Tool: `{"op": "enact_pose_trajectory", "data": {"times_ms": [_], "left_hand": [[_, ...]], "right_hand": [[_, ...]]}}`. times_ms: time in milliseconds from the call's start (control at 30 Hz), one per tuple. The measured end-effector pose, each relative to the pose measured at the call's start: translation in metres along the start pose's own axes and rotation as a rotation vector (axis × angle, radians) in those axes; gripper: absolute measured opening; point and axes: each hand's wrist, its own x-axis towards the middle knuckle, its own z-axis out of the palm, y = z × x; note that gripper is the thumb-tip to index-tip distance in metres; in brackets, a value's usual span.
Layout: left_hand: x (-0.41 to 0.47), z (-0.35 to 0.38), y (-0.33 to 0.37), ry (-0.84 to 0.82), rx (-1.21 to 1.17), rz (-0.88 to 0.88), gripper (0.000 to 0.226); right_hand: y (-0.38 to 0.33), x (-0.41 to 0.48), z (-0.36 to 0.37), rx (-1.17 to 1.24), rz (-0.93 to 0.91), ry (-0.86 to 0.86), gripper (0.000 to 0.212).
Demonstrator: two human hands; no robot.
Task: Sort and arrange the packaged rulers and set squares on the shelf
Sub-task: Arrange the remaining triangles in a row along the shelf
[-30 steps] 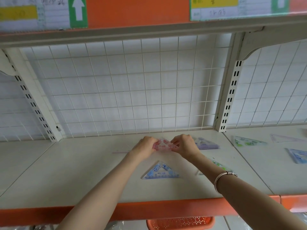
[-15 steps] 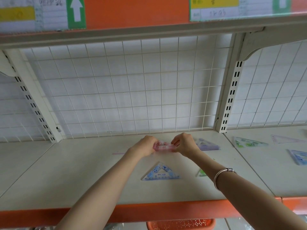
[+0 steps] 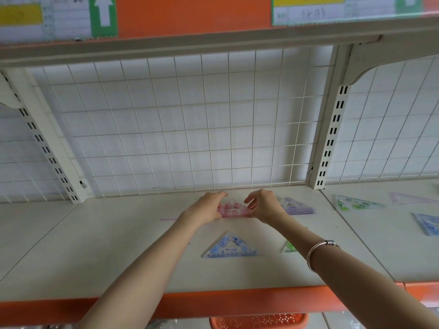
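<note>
A: Pink set square point(image 3: 234, 210) location?
B: Held at the back of the shelf point(image 3: 118, 245), pinched at both ends: left grip point(image 3: 206, 207) and right grip point(image 3: 263, 205) clamped on it. Blue set square point(image 3: 229, 249) is laid nearer the front.

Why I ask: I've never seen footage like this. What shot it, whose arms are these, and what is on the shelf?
No machine here: a person wears a camera on the head, looking forward and down, so the view shows their own arms. The left hand and right hand each grip one end of a pink transparent plastic triangular set square near the back of the white shelf board. Nearer lies a blue transparent triangular set square; right of the pink one sits a stack of purple ones, and a green one peeks from under the right forearm. More packaged triangles lie on the neighbouring shelf. Behind stands a white wire grid.
</note>
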Motion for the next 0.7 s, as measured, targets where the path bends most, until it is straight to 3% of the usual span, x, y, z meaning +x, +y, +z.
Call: {"op": "enact_pose_trajectory", "data": {"times_ms": [267, 533, 700], "left_hand": [[0.002, 0.001, 0.000, 0.003, 0.043, 0.000, 0.073], [-0.008, -0.004, 0.004, 0.032, 0.025, 0.035, 0.077], [-0.022, -0.013, 0.007, 0.093, -0.003, 0.101, 0.051]], "right_hand": [[-0.002, 0.000, 0.001, -0.038, -0.017, -0.003, 0.031], [0.000, -0.004, -0.002, -0.097, -0.077, 0.014, 0.044], [-0.003, -0.015, -0.010, -0.045, -0.136, 0.031, 0.039]]}}
